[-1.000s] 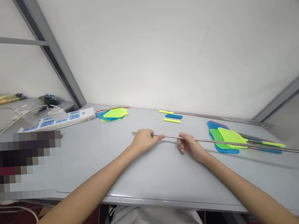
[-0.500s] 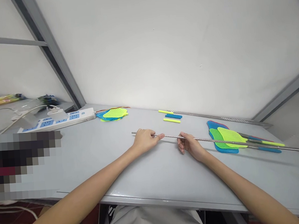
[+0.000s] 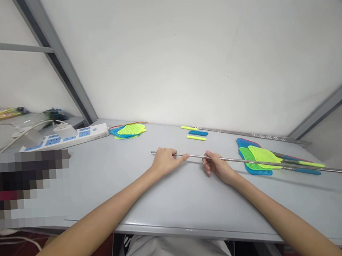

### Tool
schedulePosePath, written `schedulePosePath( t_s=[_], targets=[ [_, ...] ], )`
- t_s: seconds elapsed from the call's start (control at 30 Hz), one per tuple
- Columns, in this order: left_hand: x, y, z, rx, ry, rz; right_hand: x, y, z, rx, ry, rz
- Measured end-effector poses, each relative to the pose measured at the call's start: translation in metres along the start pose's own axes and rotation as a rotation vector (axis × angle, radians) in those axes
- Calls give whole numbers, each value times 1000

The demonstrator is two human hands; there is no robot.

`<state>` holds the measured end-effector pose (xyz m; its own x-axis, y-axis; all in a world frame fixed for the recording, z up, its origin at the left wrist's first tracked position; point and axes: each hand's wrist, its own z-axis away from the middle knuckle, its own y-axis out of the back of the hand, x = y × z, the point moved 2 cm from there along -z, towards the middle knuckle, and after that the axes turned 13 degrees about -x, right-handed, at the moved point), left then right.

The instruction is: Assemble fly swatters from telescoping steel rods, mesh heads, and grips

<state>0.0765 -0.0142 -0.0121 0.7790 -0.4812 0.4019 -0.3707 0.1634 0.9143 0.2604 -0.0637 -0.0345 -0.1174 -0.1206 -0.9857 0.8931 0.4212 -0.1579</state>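
My left hand (image 3: 165, 161) is closed over a thin metal rod (image 3: 233, 160) near its left end, with the thumb stretched along it and a short tip sticking out beyond the fingers. Further right, my right hand (image 3: 218, 167) has its fingers curled and the same rod pinched between thumb and forefinger. The rod runs off the right edge of the view, passing above several fly swatters (image 3: 264, 157) with blue, green and yellow mesh heads. Behind my hands lie short yellow and blue tubes (image 3: 198, 133), like handle grips.
A bundle of thin metal rods (image 3: 246, 134) lies along the wall at the back. Loose mesh swatter heads (image 3: 132, 129) are stacked at back left, beside a white power strip (image 3: 97, 131) with plugs and cables. A blurred-out patch covers the table's left side.
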Motion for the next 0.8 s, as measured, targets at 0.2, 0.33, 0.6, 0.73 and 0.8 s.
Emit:
schedulePosePath(
  t_s=[0.2,0.33,0.6,0.73,0.8],
  targets=[
    [-8,-5,-2,-34,78,47,-2,-3,1,-9,-1,71],
    [-9,-6,-2,-79,103,89,-2,-2,1,-12,-11,86],
    [0,0,0,-56,45,98,-3,-2,3,-12,-17,63],
    [3,0,1,-29,15,79,-4,-3,4,-5,-24,54],
    [4,0,2,-26,-2,71,-4,-3,3,-4,-22,57]
  ],
)
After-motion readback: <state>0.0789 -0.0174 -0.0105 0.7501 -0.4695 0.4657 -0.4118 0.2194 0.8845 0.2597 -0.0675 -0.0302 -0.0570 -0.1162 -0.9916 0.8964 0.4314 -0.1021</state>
